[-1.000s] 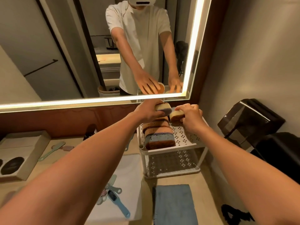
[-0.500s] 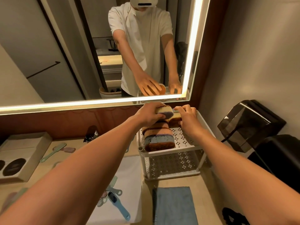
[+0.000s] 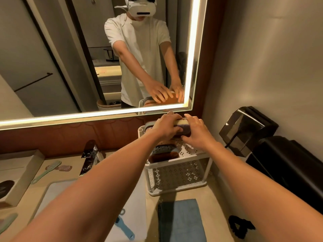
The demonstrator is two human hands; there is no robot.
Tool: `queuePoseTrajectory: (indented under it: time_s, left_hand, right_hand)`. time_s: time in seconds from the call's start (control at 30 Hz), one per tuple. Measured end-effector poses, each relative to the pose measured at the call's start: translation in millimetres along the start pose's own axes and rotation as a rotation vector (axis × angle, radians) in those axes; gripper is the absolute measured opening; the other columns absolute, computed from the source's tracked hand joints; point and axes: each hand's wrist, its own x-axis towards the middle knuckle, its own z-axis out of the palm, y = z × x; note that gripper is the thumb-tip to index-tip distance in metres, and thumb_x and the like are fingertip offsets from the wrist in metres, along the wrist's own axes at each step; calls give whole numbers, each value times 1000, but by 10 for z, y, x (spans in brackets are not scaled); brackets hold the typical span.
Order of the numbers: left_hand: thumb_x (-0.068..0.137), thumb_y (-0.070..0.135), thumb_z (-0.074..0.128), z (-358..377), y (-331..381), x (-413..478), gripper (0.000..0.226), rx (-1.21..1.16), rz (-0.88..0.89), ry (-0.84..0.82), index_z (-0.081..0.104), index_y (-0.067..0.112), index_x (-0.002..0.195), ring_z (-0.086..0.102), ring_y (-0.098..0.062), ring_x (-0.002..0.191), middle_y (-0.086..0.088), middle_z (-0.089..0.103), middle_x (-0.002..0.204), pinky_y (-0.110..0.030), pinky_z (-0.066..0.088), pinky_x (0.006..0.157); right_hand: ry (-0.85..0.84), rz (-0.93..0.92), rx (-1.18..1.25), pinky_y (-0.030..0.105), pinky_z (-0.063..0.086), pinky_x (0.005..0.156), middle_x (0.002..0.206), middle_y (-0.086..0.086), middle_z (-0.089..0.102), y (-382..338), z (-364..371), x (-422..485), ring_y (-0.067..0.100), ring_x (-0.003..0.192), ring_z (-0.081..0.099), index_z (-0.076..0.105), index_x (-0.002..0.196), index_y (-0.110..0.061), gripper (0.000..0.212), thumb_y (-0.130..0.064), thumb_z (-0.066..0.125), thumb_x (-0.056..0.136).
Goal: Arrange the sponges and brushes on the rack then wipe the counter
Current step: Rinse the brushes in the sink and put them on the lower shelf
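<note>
Now that the hands have drawn together, left hand (image 3: 166, 126) and right hand (image 3: 195, 134) both clasp one sponge (image 3: 183, 124) at the rack (image 3: 192, 156) top shelf's back; sponges look nearly sorted, blue brush (image 3: 124, 228) waits on the white mat (image 3: 57, 193).

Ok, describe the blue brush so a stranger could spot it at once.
Start at the white rack at the right of the counter, then come to the pale mat left of the folded blue cloth. The blue brush lies at the mat's near end: dark bristles, blue handle, unlike the pale green brush farther left.
</note>
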Motion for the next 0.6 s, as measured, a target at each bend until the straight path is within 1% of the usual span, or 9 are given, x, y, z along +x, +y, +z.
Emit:
queuePoseTrajectory:
  time_s: [0.07, 0.17, 0.23, 0.3, 0.37, 0.47, 0.53, 0.6]
  left_hand:
    - [86, 32, 73, 90, 48, -9, 50, -19, 5, 22, 58, 19, 131, 55, -25, 116, -5, 60, 125, -47, 46, 100]
    - [86, 33, 74, 197, 116, -8, 46, -51, 1, 50, 58, 18, 126, 57, -22, 111, -2, 61, 119, -45, 48, 97]
    - [87, 31, 73, 261, 151, -4, 42, -69, 6, 48, 57, 18, 123, 56, -20, 106, -2, 58, 115, -44, 49, 95]
    - [88, 31, 71, 323, 153, -13, 43, -38, 8, 50, 54, 19, 126, 55, -22, 107, -2, 56, 116, -45, 46, 97]
    - [90, 31, 66, 363, 133, -38, 46, 37, 12, 46, 49, 19, 131, 51, -24, 114, -3, 52, 122, -46, 39, 103]
    - [90, 35, 62, 392, 79, -89, 58, 174, 26, 39, 40, 20, 142, 33, -29, 128, -8, 34, 140, -51, 29, 109]
    - [91, 38, 60, 433, 30, -116, 72, 226, 10, -22, 27, 18, 152, 22, -33, 141, -11, 20, 155, -54, 22, 116]
    - [95, 42, 56, 477, -16, -140, 83, 238, -26, -106, 12, 14, 159, 7, -33, 151, -11, 6, 165, -54, 10, 123]
  right_hand:
    - [-2, -13, 31, 48, 37, 111, 145, 9, 41, 9, 6, -41, 31, 136, 36, 23, 155, -23, 84, -26, 72, 87]
    - [4, -17, 84, 44, 40, 110, 145, 7, 41, 58, 0, -95, 27, 134, 40, 30, 151, -27, 70, -12, 65, 92]
    - [19, -1, 68, 43, 39, 111, 144, 6, 42, 101, -14, -109, 26, 134, 38, 35, 147, -29, 65, -8, 63, 93]
    - [10, 9, 35, 42, 39, 109, 142, 7, 43, 118, -14, -102, 26, 131, 40, 38, 145, -28, 61, -6, 63, 93]
    - [-5, 18, 50, 40, 40, 108, 138, 7, 42, 113, 3, -79, 25, 128, 41, 41, 144, -27, 60, -5, 63, 93]
    - [-22, 32, 63, 37, 42, 107, 135, 5, 36, 105, 30, -49, 24, 123, 43, 42, 146, -27, 61, -1, 61, 93]
    - [-34, 58, 42, 37, 42, 106, 137, 6, 32, 120, 46, -34, 24, 123, 43, 40, 149, -25, 63, 0, 60, 94]
    - [-41, 86, 15, 39, 41, 107, 139, 7, 31, 142, 69, -29, 26, 126, 42, 39, 150, -24, 64, -1, 60, 94]
